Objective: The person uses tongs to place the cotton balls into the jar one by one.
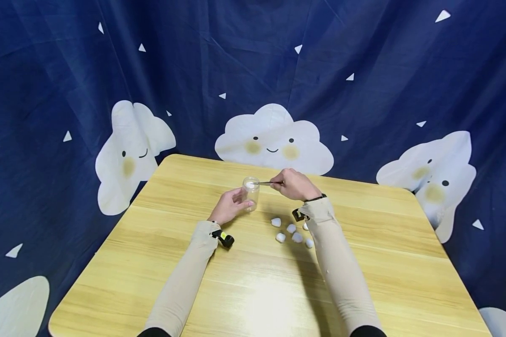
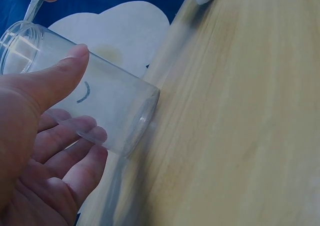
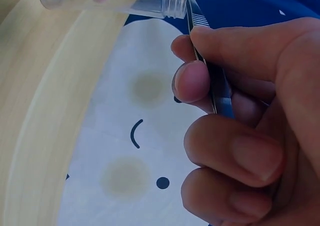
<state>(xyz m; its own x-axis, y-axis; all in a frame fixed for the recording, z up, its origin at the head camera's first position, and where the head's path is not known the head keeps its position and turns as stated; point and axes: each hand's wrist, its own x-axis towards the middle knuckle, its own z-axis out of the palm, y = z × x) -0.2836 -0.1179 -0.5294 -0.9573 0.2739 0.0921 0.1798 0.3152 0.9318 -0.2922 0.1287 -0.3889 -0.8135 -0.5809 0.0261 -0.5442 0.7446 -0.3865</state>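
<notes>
My left hand point(image 1: 229, 206) curls round the clear jar point(image 1: 251, 192) upright on the counter point(image 1: 362, 262); my right hand point(image 1: 294, 184) pinches tweezers point(image 1: 271, 183) over its mouth. Likely step: depositing a cotton ball; next needs loosening the pinch, then reaching the remaining cotton balls point(image 1: 293, 232).

Your head camera looks forward and down from above, taking in the whole counter point(image 1: 257, 281) and the cloud-print backdrop point(image 1: 274, 140) from a distance. Each wrist camera sits very close behind its hand, facing that backdrop. All three views share the clear jar point(image 1: 251, 191).
</notes>
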